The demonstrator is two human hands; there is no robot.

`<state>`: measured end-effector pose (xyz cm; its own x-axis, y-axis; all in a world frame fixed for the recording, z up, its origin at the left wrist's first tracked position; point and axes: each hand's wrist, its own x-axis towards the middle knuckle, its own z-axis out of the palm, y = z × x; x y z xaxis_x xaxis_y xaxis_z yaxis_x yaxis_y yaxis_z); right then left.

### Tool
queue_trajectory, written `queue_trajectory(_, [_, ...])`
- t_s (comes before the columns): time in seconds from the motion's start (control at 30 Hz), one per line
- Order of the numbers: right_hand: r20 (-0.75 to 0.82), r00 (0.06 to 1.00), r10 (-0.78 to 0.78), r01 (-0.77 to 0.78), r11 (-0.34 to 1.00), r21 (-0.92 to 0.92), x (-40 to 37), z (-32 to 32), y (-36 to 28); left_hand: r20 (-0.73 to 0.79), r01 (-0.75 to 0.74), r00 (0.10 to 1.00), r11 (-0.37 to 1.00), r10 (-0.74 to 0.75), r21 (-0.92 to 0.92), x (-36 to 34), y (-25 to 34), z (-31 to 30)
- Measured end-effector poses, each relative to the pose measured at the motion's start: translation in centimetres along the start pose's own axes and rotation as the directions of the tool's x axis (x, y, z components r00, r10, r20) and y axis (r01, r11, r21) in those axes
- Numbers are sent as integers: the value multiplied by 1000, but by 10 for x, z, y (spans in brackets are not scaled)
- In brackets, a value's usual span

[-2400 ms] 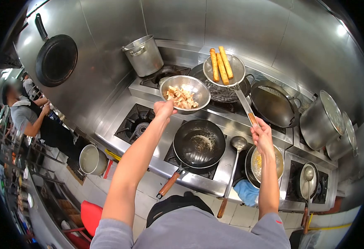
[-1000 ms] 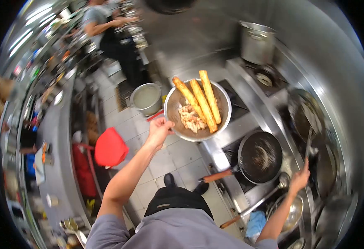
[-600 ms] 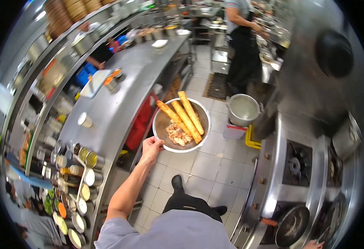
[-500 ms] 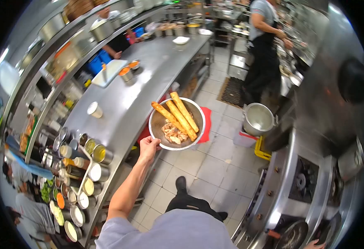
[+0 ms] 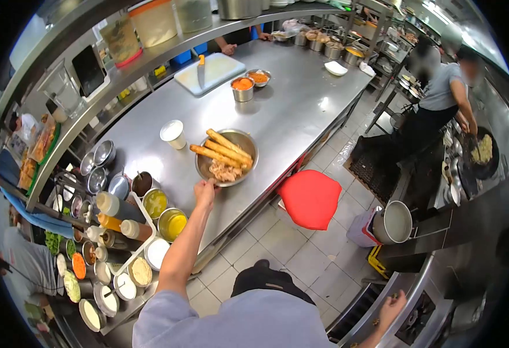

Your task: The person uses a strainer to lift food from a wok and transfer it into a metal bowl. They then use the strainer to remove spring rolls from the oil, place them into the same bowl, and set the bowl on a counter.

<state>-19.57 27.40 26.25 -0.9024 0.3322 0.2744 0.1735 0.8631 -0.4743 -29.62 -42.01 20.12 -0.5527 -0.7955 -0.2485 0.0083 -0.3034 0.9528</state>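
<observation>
My left hand [image 5: 204, 194] pinches the near rim of a metal bowl [image 5: 253, 152] over the steel counter [image 5: 289, 104]. Several long golden-brown fried sticks [image 5: 222, 152] lie in the bowl, with pale brown pieces [image 5: 225, 171] below them. Whether the bowl touches the counter I cannot tell. A white cup [image 5: 173, 134] stands just left of the bowl. At the lower right, beside the stove [image 5: 419, 316], my right hand [image 5: 391, 308] hangs with its fingers partly curled. A small dark green thing shows at its fingers, too small to name.
A knife [image 5: 201, 71] lies on a white cutting board [image 5: 211, 75], near two cups of orange food [image 5: 243, 87]. Sauce bottles and containers [image 5: 173, 223] crowd the counter's left end. A red stool [image 5: 310, 199] and a large pot [image 5: 392, 223] stand right. A co-worker [image 5: 446, 93] holds a pan.
The view has turned toward the counter. My left hand has brought the bowl from above the floor to over the counter. My right hand has come further into view beside the stove.
</observation>
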Motion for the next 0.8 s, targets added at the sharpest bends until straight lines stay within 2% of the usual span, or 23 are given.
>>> queue_trajectory(0.07, [123,991,-55,46,996,70,-6,35,-8,-21,11,1000,1000,-12,-24,28,1,2])
queue_trajectory(0.13, [318,947,54,-95,989,115,-15,66,-10,-53,-12,999,993,6,-115,54,8,9])
queue_trajectory(0.2, [502,860,93,-156,984,84,-27,85,-13,-68,-3,998,987,-9,-160,77,15,16])
queue_trajectory(0.27, [578,814,60,-79,997,8,-43,107,4,-73,2,997,979,-17,-203,98,22,24])
queue_trajectory(0.33, [686,712,148,-197,980,-7,-59,119,14,-95,66,992,975,-88,-211,126,27,32])
queue_trajectory(0.4, [731,556,396,-555,831,-28,-80,124,23,-75,68,993,964,-90,-257,150,26,38])
queue_trajectory(0.53, [793,397,463,-777,629,22,-128,118,57,-144,57,984,949,-106,-312,190,36,55])
queue_trajectory(0.57, [798,364,481,-759,650,-45,-137,117,65,-202,41,973,949,-109,-312,196,42,60])
queue_trajectory(0.6, [791,370,488,-764,644,-39,-153,119,82,-257,26,960,950,-111,-311,201,47,65])
queue_trajectory(0.63, [706,380,598,-771,627,-115,-172,122,105,-241,34,964,949,-114,-313,207,50,70])
queue_trajectory(0.67, [606,386,695,-779,598,-189,-182,124,114,-317,18,939,939,-134,-345,215,54,73])
queue_trajectory(0.7, [567,383,729,-786,580,-215,-188,121,114,-388,0,908,927,-156,-374,223,55,75])
queue_trajectory(0.73, [592,389,706,-778,596,-200,-191,118,109,-342,-17,930,914,-134,-404,230,54,75])
queue_trajectory(0.8, [652,399,645,-759,631,-159,-195,110,100,-393,-62,912,904,-121,-423,243,56,80])
